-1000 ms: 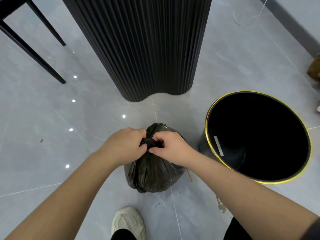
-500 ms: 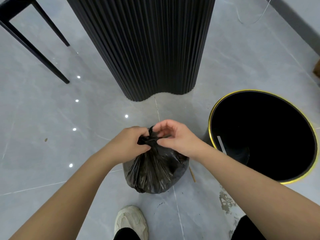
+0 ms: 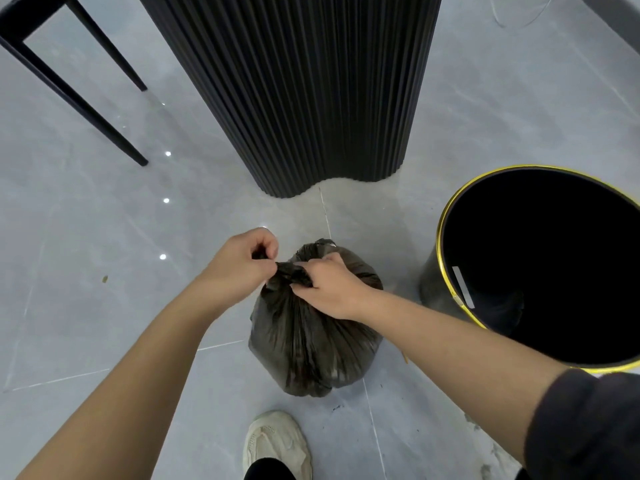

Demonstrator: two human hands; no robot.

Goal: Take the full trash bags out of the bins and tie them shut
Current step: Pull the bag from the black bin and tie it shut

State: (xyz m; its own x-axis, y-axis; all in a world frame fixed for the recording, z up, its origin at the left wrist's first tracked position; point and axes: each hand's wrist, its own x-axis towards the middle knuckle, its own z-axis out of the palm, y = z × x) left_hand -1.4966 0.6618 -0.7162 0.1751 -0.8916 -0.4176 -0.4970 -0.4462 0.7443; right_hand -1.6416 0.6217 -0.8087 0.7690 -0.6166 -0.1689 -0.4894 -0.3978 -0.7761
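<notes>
A full black trash bag (image 3: 313, 344) stands on the grey tiled floor in front of me, its top gathered into a twisted neck. My left hand (image 3: 239, 263) pinches one end of the bag's neck at the left. My right hand (image 3: 329, 287) presses down on the knot from the right, with its fingers around the twisted plastic. To the right stands a black bin (image 3: 540, 271) with a yellow rim, no bag inside it.
A tall black fluted column (image 3: 298, 91) rises just behind the bag. Black chair legs (image 3: 79, 98) stand at the far left. My pale shoe (image 3: 275, 445) is on the floor just below the bag. Small bits of dirt lie on the tiles.
My left hand has pulled away to the left with an end of the bag's neck. My right hand has dropped lower onto the knot. The bag's top looks tighter.
</notes>
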